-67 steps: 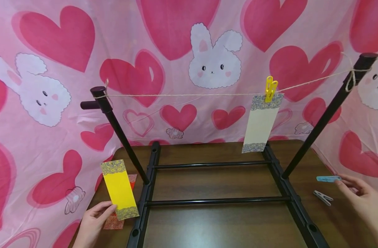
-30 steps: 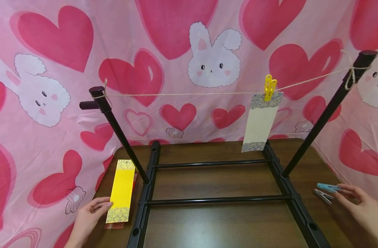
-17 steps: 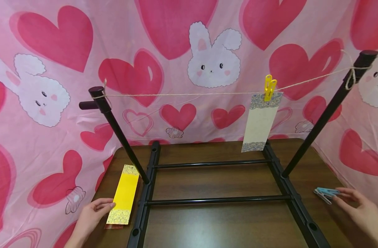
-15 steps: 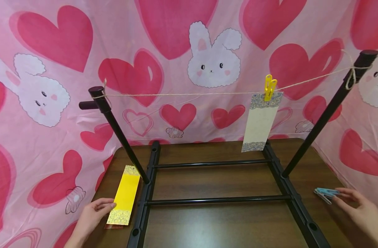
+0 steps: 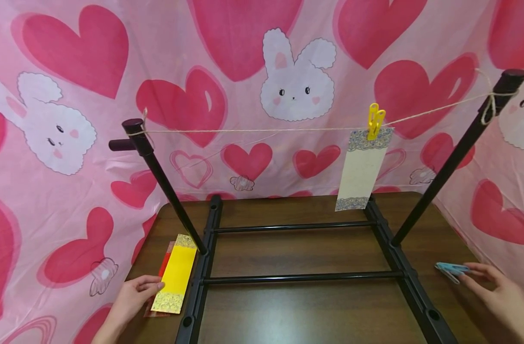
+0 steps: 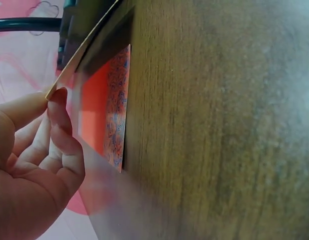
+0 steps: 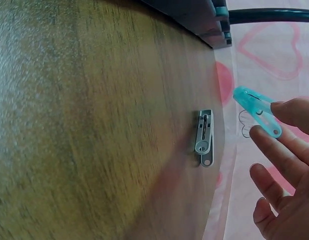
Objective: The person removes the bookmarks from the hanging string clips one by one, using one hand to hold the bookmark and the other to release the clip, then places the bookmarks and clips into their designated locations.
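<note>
My left hand (image 5: 133, 298) pinches the left edge of a yellow paper strip (image 5: 175, 273) with patterned ends. In the left wrist view the strip shows edge-on, raised off the table. Beneath it lies a red strip (image 6: 97, 105) with a patterned band, partly covered in the head view. At the right, my right hand (image 5: 494, 286) pinches a blue clothespin (image 7: 257, 107) between thumb and fingers, held off the table. A grey clothespin (image 7: 205, 135) lies on the wood just below it, largely hidden by the blue one in the head view.
A black frame (image 5: 302, 277) stands on the brown table (image 5: 305, 310), with upright posts at left and right. A string (image 5: 253, 130) runs between the posts. From it hangs a cream paper strip (image 5: 361, 179) under yellow clothespins (image 5: 376, 122). Pink heart-patterned cloth (image 5: 227, 28) surrounds the table.
The yellow strip has tilted and shifted right and slightly down in my left hand, uncovering the red strip's left side. My right hand has lowered the blue clothespin over the grey one.
</note>
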`<state>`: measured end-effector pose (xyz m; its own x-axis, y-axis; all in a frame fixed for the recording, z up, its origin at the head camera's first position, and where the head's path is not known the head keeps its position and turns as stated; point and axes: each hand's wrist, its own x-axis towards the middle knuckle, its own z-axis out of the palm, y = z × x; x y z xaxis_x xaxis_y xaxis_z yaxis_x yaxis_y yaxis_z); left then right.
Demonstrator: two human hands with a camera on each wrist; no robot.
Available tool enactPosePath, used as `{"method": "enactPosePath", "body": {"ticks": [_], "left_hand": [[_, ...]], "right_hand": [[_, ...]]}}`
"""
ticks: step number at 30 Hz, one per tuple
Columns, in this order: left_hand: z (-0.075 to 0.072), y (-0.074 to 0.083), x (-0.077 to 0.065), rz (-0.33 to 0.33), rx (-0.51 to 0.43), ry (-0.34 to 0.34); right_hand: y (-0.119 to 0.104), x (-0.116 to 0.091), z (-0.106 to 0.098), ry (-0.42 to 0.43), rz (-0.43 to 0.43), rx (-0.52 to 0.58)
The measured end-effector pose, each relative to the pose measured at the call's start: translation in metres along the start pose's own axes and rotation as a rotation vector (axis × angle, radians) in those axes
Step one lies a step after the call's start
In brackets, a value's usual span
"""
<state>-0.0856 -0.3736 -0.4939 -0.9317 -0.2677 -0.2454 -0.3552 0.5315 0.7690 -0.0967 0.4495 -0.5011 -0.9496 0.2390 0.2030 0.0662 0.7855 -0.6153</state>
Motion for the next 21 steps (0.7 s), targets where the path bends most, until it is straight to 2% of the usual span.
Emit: {"method": "enactPosePath", "body": {"ticks": [6, 13, 21], "left_hand": [[0.000, -0.002, 0.004, -0.013, 0.013, -0.010], [0.000, -0.004, 0.004, -0.027, -0.006, -0.011], [0.001, -0.008, 0.005, -0.048, -0.022, -0.006]], "right_hand": [[0.004, 0.001, 0.003, -0.002, 0.011, -0.031], [0.012, 0.001, 0.006, -0.031, 0.030, -0.005], [0.013, 0.000, 0.005, -0.077, -0.013, -0.033]]}}
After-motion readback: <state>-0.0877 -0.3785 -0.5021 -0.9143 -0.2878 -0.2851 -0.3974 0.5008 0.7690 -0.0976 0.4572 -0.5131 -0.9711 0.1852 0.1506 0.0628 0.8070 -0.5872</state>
